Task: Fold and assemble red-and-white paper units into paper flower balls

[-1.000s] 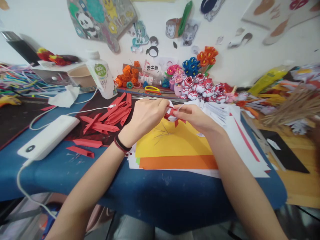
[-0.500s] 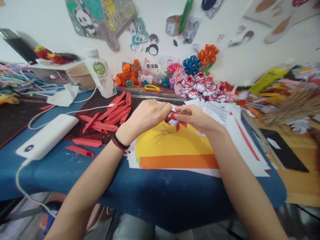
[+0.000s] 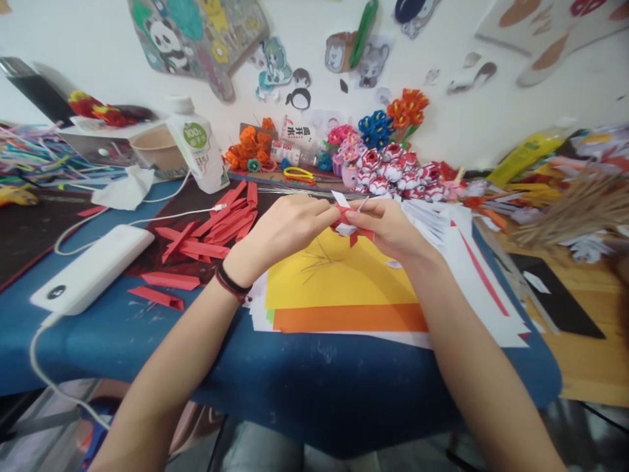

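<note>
Table's near edge apart from hands

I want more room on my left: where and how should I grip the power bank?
Probably grip the white power bank across its long sides, mid-length, from above: it lies flat, and the white cable at its near end would obstruct a hold there.

Red-and-white paper piece, yellow sheet
</note>
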`<state>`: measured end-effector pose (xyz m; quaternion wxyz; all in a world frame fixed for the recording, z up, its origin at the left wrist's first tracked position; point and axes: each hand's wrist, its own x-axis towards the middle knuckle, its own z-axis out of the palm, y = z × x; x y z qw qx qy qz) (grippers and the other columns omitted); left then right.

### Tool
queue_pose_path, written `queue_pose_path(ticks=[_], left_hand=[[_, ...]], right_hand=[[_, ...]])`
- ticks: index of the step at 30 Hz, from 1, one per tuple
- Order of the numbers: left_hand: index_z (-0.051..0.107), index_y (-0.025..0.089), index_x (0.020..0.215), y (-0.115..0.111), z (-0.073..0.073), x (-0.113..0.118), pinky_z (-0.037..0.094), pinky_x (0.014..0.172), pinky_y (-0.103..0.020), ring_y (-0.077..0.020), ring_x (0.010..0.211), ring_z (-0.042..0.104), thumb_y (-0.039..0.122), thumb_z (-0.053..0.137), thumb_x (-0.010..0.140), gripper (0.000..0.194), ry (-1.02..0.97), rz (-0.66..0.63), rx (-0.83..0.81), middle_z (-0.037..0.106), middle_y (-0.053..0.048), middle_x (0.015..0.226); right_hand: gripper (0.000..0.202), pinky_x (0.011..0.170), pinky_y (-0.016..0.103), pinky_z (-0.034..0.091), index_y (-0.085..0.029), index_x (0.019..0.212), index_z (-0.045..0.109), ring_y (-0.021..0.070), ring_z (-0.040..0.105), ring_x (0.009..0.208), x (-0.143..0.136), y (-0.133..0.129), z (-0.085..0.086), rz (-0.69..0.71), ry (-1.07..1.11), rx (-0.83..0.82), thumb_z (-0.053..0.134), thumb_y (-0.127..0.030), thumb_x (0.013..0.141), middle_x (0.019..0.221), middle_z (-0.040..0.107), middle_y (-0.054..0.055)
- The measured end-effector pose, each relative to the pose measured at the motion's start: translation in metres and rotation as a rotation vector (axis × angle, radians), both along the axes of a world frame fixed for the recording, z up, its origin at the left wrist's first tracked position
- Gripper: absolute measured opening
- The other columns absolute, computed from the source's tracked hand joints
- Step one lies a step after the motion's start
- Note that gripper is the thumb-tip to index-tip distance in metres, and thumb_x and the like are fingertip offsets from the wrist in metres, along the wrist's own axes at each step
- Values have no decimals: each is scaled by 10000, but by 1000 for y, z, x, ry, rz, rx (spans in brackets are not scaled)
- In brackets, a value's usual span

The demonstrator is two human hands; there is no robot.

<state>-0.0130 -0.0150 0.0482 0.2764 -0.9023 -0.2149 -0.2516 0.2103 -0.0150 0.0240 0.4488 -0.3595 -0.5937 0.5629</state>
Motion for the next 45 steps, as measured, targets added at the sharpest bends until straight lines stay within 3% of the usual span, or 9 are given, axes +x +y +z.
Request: queue_pose_path(ticks=[9, 16, 21, 27, 30, 34, 40, 43, 45], left_hand=[[627, 161, 913, -7, 5, 3, 373, 619, -302, -148, 658, 569, 137, 363, 1071, 309, 62, 27, -46, 644, -24, 763], [676, 147, 1154, 0, 0, 1, 467, 700, -310, -192, 808, 687, 158, 429, 1009, 286, -35, 40, -190, 746, -81, 931], [741, 200, 1147, 6, -2, -4, 522, 810, -315, -192, 917, 728, 225, 543, 978, 261, -332, -83, -473, 796, -56, 1062], [736, 185, 1056, 11, -6, 5, 494, 669, -226, -135, 855, 707, 391, 671, 957, 238, -768, -40, -750, 787, -62, 1070], [654, 184, 1170, 18, -18, 11, 533, 711, -215, -146, 955, 721, 508, 712, 917, 415, -804, -138, -958, 738, -101, 1205], [536, 188, 1252, 21, -30, 18, 568, 743, -257, -174, 930, 748, 533, 741, 887, 543, -824, -286, -1263, 759, -88, 1023], [578, 190, 1137, 13, -25, 23, 561, 731, -259, -169, 907, 740, 431, 748, 899, 378, -956, -206, -1160, 757, -80, 1026], [586, 200, 1150, 10, -26, 25, 524, 677, -226, -159, 925, 725, 407, 727, 917, 342, -932, -47, -940, 747, -69, 1072], [593, 204, 1162, 8, -28, 27, 490, 648, -222, -147, 876, 714, 418, 728, 916, 352, -863, 88, -792, 745, -54, 1071]], right_hand=[[337, 526, 243, 501, -168, 870, 803, 142, 644, 686, -1, 0, 1, -42, 24, 35, 903, -455, 724, 807, 743, 48], [645, 714, 322, 601, -254, 1246, 724, 233, 735, 947, 4, 6, -6, -201, -19, 150, 898, -548, 699, 1096, 775, 62], [638, 809, 367, 626, -301, 1291, 699, 297, 688, 1185, 4, 5, -4, -208, -44, 241, 858, -578, 738, 1353, 705, 71], [554, 964, 408, 596, -319, 1337, 677, 312, 582, 1360, 3, -1, 1, -99, -78, 322, 779, -543, 841, 1491, 622, 55], [524, 1070, 437, 544, -327, 1362, 665, 308, 516, 1434, 4, -4, 2, -73, -114, 357, 743, -520, 881, 1517, 600, 40], [560, 1158, 469, 478, -355, 1384, 652, 313, 463, 1486, 4, -6, 3, -36, -110, 373, 743, -560, 871, 1545, 577, 25], [594, 1068, 434, 549, -323, 1355, 659, 312, 516, 1428, -2, 0, 1, -204, -151, 391, 757, -603, 841, 1512, 591, 61], [574, 936, 407, 596, -270, 1241, 701, 261, 686, 1115, -5, 6, -7, -331, -188, 312, 799, -609, 789, 1393, 660, 93], [576, 848, 367, 600, -248, 1219, 697, 200, 705, 923, -7, 9, -13, -272, -148, 229, 790, -623, 792, 1280, 714, 88]])
